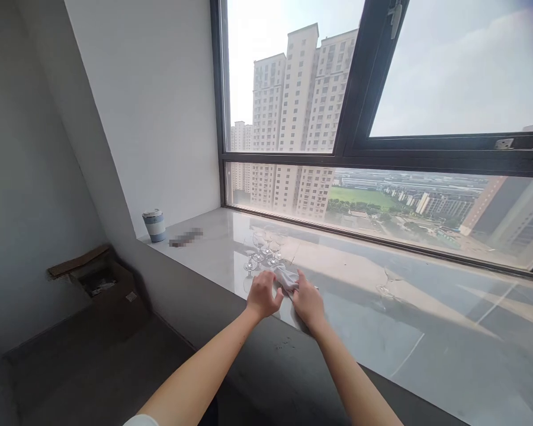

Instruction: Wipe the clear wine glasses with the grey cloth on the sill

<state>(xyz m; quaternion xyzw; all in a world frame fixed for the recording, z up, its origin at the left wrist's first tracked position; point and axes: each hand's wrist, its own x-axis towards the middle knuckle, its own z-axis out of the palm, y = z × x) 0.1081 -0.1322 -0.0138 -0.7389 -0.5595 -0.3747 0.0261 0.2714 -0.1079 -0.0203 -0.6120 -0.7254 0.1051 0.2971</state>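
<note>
Over the front part of the sill, my left hand [263, 294] and my right hand [308, 300] work close together around a white cloth [285, 278]. My right hand grips the cloth, its index finger reaching forward along it. The curled fingers of my left hand close on the cloth's left side, with the thumb a little apart. Whether a clear glass is also between my hands I cannot make out. Just beyond them stands a cluster of several clear stemmed glasses [258, 242]. Another stemmed glass [385, 284] stands alone farther right.
The glossy pale sill [337, 307] runs under a dark-framed window [284, 158]. A blue and white paper cup [154, 226] stands at its left end, beside a blurred-out item [185, 237]. Below on the floor, an opened cardboard box [115, 296] sits against the wall.
</note>
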